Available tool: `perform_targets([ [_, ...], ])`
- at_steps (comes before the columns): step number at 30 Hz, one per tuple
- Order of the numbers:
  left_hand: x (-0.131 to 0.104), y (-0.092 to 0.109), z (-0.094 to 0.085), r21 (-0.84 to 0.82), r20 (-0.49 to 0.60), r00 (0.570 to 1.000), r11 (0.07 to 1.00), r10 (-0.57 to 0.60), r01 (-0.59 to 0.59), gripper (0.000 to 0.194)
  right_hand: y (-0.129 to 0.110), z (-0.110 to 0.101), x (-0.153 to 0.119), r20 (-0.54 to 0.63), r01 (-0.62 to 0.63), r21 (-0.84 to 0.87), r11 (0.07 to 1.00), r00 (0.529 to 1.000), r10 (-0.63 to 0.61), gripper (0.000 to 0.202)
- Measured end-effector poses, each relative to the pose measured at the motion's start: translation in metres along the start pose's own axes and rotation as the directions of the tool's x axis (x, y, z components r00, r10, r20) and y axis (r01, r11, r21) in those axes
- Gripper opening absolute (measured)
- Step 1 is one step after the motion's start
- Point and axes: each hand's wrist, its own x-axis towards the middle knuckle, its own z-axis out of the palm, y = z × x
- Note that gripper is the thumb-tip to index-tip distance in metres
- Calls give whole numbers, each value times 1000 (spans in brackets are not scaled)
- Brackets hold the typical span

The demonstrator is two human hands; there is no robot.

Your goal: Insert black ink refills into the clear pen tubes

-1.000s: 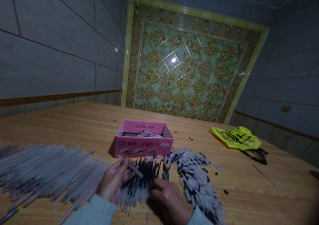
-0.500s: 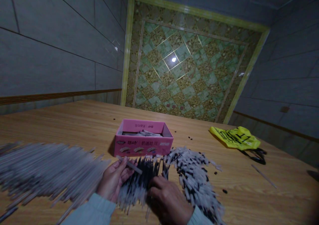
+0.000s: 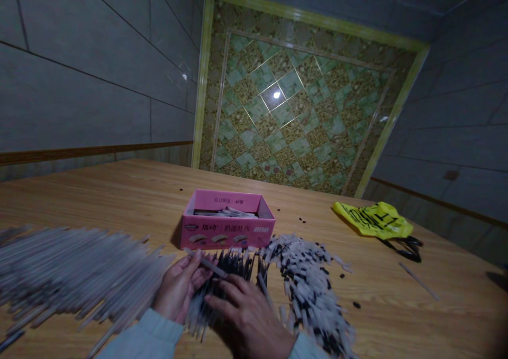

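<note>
My left hand is closed around a slim translucent tube, pinched between thumb and fingers and slanting down to the right. My right hand reaches over from the right, its fingers bent at the tube's lower end and covering it. Beneath both hands lies a row of thin sticks with dark upper ends and pale lower ends, partly hidden by my right hand. Just behind stands an open pink box with several pale sticks inside.
A wide pile of long translucent tubes covers the table's left side. To the right lies a heap of short white and black caps. Farther right are a yellow bag with dark handles and a single stick. Small black bits dot the wooden table.
My right hand has moved up and left from the row of sticks to the tube's lower end. My left hand holds the tube in nearly the same place.
</note>
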Motion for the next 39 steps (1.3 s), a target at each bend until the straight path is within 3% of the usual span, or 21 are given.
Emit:
perform_targets([
  [4, 1, -2, -2, 13, 10, 1000, 1000, 11, -11, 1, -2, 6, 4, 17, -7, -25, 1000, 1000, 7, 37],
  [10, 1, -2, -2, -2, 11, 1000, 1000, 10, -10, 1, 7, 16, -3, -60, -61, -25, 998, 996, 60, 5],
  [14, 0, -2, -1, -1, 2, 1000, 1000, 13, -13, 1, 12, 15, -7, -167, 5, 10, 1000, 986, -3, 4],
  [19, 2, -2, -2, -9, 1, 1000, 1000, 13, -13, 4, 13, 3, -11, -405, 10, -5, 1000, 914, -12, 17],
  [24, 2, -1, -2, -20, 1, 1000, 1000, -3, 3, 6, 16, 1, -14, -322, 31, -58, 998, 946, -48, 15],
  [26, 0, -1, -2, -21, 3, 1000, 1000, -7, 7, 6, 17, 0, -16, -347, 29, -57, 998, 937, -47, 16],
  [29, 0, 0, -1, -35, 9, 1000, 999, -13, 13, 5, 15, -5, -20, -516, 42, 50, 998, 856, -10, 19],
  [32, 0, 1, 1, -115, -16, 999, 993, -43, 40, 9, 7, -14, -22, -692, 35, 269, 963, 702, 168, 22],
  [35, -1, 1, 3, -173, -40, 996, 982, -80, 72, 16, -3, -22, -22, -786, 41, 365, 930, 550, 284, 24],
  [37, -2, 1, 4, -182, -42, 995, 980, -93, 84, 18, -7, -25, -21, -810, 70, 359, 931, 519, 274, 26],
  [39, -3, 2, 5, -192, -41, 994, 977, -105, 95, 19, -10, -28, -19, -814, 92, 345, 934, 524, 249, 28],
])
